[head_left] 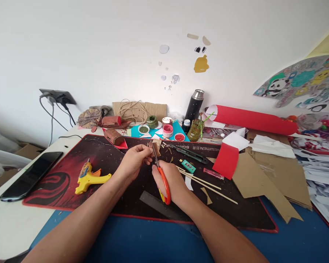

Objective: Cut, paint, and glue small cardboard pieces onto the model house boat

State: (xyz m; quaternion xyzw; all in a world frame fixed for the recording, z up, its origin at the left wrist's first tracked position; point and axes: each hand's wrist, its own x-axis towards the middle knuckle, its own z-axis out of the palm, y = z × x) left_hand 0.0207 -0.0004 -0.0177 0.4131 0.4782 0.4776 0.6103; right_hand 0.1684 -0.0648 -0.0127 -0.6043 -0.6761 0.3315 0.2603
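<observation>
My right hand [172, 179] is wrapped round the orange handle of a pair of scissors [165, 184], whose blades point up and away. Just left of the blades, my left hand [135, 160] is closed in a pinch. At its fingertips there is a small brown piece of cardboard [155, 149], which the blades cross; the fingers partly hide it. Beneath the hands lies a dark desk mat [117, 202] with small scraps on it. A clear ruler [159, 206] rests on the mat near my right wrist.
A yellow glue gun [91, 180] and a phone [31, 177] lie to the left. Behind are small red-and-brown model boats [113, 137], paint pots [167, 130] and a black flask [194, 106]. Rightward lie a utility knife [190, 153], wooden sticks [208, 182], red card [227, 160] and cardboard [249, 175].
</observation>
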